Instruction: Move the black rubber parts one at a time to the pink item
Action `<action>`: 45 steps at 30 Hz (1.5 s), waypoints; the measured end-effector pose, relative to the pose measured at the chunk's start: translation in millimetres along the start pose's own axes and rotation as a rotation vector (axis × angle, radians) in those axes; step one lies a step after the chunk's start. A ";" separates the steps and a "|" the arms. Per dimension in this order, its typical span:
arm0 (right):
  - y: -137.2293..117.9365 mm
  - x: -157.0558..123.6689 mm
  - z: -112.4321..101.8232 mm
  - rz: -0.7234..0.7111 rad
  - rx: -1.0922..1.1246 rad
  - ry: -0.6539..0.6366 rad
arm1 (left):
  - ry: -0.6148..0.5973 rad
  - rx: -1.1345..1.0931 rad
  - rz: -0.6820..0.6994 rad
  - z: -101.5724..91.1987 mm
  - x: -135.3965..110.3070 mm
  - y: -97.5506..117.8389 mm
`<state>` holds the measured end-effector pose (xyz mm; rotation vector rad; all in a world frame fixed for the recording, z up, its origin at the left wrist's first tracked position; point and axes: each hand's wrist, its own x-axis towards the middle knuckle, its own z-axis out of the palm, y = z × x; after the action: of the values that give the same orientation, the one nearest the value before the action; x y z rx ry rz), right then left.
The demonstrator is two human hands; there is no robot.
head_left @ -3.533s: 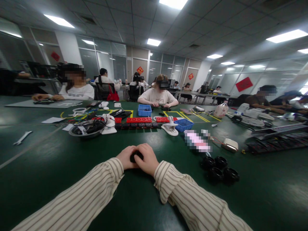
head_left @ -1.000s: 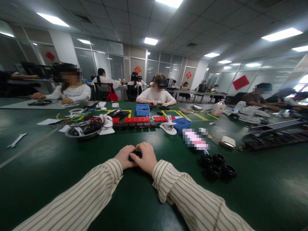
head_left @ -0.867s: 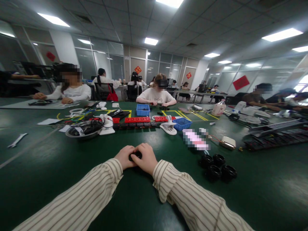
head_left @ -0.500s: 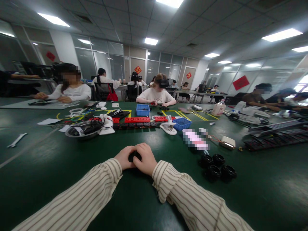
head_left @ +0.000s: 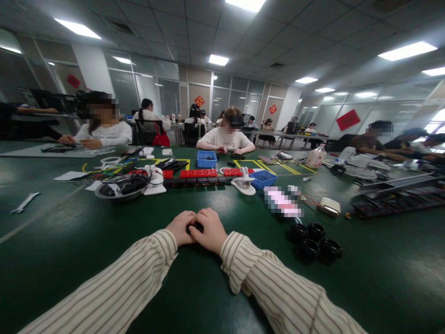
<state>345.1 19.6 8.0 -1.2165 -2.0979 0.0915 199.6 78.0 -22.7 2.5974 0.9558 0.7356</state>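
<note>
Grip barely changed — left hand [head_left: 180, 227] and right hand [head_left: 209, 229] still clasp the small black part [head_left: 195, 227], now covering more of it.

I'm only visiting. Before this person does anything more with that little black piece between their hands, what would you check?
1. Left hand closed on the small black round part: ok.
2. Right hand closed on it too: ok.
3. Which way the part faces: cannot tell, the fingers hide most of it.
4. Both hands resting on the dark green table: ok.
5. Cluster of black plastic rings lying apart, to the right of the hands: ok.
6. Person in a white shirt across the table, hands kept at their own spot: ok.
</note>
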 end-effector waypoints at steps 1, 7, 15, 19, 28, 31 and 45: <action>-0.2 -0.2 -0.1 -0.033 0.007 -0.006 | -0.005 -0.015 0.002 0.6 0.0 -2.1; -3.7 -2.6 -4.2 -0.168 0.054 -0.035 | -0.058 -0.064 0.001 0.6 -0.2 -9.2; -3.1 -1.5 -3.4 0.083 -0.017 0.094 | 0.001 -0.028 -0.024 -1.8 0.1 -0.1; -1.0 0.3 -1.1 0.109 -0.049 0.056 | 0.000 0.003 -0.016 -1.8 0.0 0.6; -2.1 -0.5 -5.3 -0.111 0.029 -0.031 | -0.047 -0.078 0.011 0.3 -0.5 -8.1; -4.2 -2.4 -4.6 -0.167 0.035 -0.043 | -0.066 -0.079 0.007 0.5 -0.7 -9.7; 0.0 0.0 -1.3 0.054 -0.067 0.041 | -0.029 0.006 0.001 -0.7 0.4 -3.0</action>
<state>345.9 19.2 8.9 -1.3039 -2.0479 0.0201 198.0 80.6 -23.2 2.6063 0.9500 0.6948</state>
